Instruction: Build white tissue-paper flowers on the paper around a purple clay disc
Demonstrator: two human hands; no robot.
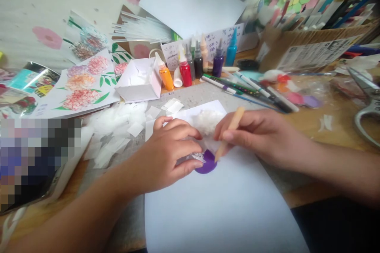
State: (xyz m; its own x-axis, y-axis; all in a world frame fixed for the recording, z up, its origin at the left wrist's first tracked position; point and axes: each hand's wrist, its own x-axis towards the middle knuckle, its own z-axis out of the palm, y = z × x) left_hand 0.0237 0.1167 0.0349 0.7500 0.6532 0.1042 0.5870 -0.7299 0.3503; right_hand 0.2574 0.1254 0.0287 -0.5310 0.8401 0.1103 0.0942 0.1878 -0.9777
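Note:
My left hand (pixel 166 150) rests curled on a white sheet of paper (pixel 219 209), its fingertips pinching a small crumpled white tissue piece (pixel 198 155) beside a purple patch (pixel 208 163) on the sheet. My right hand (pixel 261 136) grips a wooden stick (pixel 229 132) like a pencil, tip down at the edge of the purple patch. A fluffy cluster of white tissue (pixel 208 120) sits on the sheet just beyond both hands.
Several small paint bottles (pixel 190 67) stand behind a white paper box (pixel 138 81). Loose tissue squares (pixel 118 130) lie at left, flower pictures (pixel 84 83) beyond. Pens (pixel 252 89) lie at centre right, scissors (pixel 368 102) at far right, a cardboard box (pixel 314 43) behind.

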